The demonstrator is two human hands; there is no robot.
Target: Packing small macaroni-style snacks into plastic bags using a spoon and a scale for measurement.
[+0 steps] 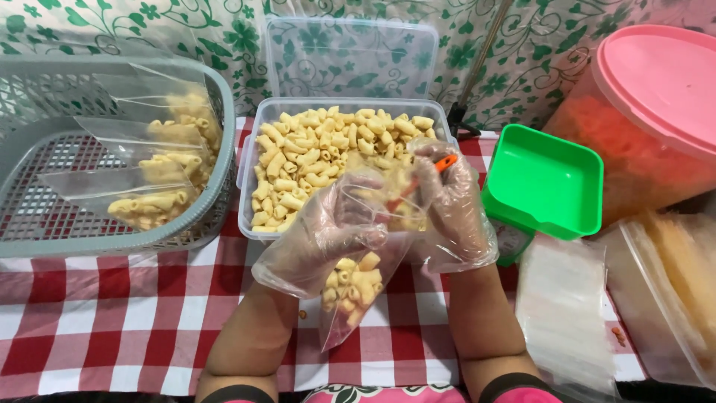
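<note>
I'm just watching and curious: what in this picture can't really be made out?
- Orange tool in the right hand, head view: only its tip shows; glove and bag hide the rest.
- Pink-lidded tub: cut off by the right edge; its orange contents are blurred.
- Flat packets at right: blurred, contents unclear.
- Left hand fingers: blurred by the glove and the small bag.

The table, covered with a red-and-white checked cloth (112,313), carries a grey basket (216,194), a clear macaroni tub (250,186), a green tray (589,194), a pink-lidded jar (656,82) and stacked clear bags (563,313).
</note>
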